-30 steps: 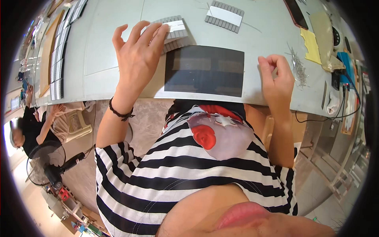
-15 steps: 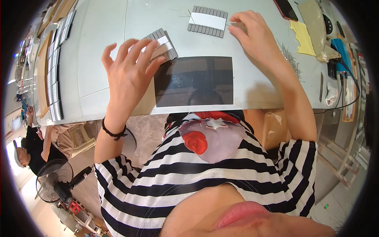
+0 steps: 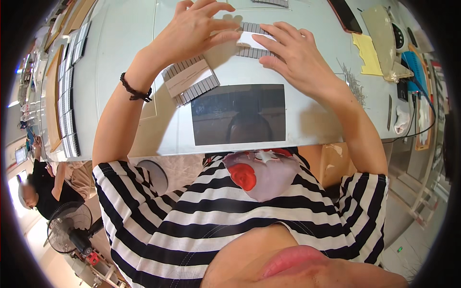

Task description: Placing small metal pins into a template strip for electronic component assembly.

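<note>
A bundle of grey strips with a white band across it (image 3: 246, 40) lies toward the far side of the table. My right hand (image 3: 300, 60) rests over its right part, fingers spread, with one fingertip on the white band. My left hand (image 3: 194, 29) is at the bundle's left end, thumb and fingers apart; whether its tips touch the bundle is unclear. Below my left hand lies a second grey bundle with a pale band (image 3: 189, 79), turned at an angle. It meets the upper left corner of a dark rectangular sheet (image 3: 238, 117).
Another grey bundle (image 3: 271, 2) shows at the top edge. Loose thin wires (image 3: 354, 85) lie right of my right forearm, near yellow paper (image 3: 367, 54) and a phone (image 3: 345, 15). Rows of dark-edged pieces (image 3: 69, 103) line the left. A fan (image 3: 72, 228) and a person (image 3: 45, 192) are beyond.
My left hand has left the angled bundle and moved up and right to the far one. My right hand has shifted left onto that bundle. The view has tilted slightly, showing another bundle.
</note>
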A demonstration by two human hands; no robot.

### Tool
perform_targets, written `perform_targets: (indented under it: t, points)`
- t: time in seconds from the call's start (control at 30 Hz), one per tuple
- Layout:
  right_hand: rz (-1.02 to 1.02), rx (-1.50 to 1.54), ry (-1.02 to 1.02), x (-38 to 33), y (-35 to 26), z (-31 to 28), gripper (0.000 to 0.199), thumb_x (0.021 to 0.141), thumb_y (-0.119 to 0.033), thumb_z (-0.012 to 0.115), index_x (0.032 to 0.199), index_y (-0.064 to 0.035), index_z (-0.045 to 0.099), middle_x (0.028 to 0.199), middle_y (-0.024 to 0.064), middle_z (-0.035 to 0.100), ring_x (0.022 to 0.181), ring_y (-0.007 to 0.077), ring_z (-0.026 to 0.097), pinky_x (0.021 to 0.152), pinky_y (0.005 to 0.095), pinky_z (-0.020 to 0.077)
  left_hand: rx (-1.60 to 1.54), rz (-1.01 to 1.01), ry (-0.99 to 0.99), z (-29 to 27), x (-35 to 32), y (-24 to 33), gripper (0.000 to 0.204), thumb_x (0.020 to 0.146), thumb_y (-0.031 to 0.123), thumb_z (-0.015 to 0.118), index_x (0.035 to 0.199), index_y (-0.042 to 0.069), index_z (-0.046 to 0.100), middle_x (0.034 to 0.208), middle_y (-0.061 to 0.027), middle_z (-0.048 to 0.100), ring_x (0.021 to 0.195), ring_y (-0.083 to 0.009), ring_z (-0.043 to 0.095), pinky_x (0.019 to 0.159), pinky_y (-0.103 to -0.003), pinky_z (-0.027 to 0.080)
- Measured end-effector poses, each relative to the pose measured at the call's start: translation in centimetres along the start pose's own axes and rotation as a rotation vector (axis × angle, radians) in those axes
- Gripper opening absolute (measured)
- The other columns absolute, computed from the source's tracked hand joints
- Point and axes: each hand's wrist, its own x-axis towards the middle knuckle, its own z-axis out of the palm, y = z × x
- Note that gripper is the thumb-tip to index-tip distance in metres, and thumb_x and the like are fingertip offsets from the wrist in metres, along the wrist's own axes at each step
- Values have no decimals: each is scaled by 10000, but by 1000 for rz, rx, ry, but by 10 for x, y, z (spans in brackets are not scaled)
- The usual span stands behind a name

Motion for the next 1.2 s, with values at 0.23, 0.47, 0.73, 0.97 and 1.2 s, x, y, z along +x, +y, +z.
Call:
perform_targets:
  t: [0.23,0.47,0.73,0.97,1.2]
  points:
    - [-21,-19,-26,-7,3,-6,464,1009,-372,609,1374,-87,619,1472,121,539,1396,295,440,1107,506,331,90,24,-45,19,-18,-6,472,1040,558,474,1332,278,718,1465,-63,585,1357,-274,487,1114,-490,322]
    - [-29,-2,-52,-17,7,-17,465,1003,-367,615,1375,-87,618,1462,122,553,1388,288,453,1112,512,328,171,-63,-24,18,-34,-15,438,1017,523,543,1286,235,734,1443,-49,597,1353,-279,499,1121,-506,331]
    - [281,63,5,-39,25,-42,291,963,-206,668,1199,-36,655,1181,102,650,1180,300,561,1026,442,401,62,-54,157,1,-24,-3,364,950,396,708,1229,167,746,1262,-17,698,1211,-248,599,1047,-467,407]
    - [392,250,-25,-39,24,-35,114,952,-112,648,973,-4,617,979,105,622,1005,309,567,914,433,439,57,72,189,18,-13,20,196,882,207,766,1068,143,769,964,0,737,996,-198,645,989,-426,430]
    - [256,146,-32,-46,21,-35,69,979,-80,601,939,-30,575,941,92,608,981,293,559,908,415,396,114,69,227,15,-15,31,44,888,159,742,916,125,745,797,13,661,893,-179,624,978,-417,426]
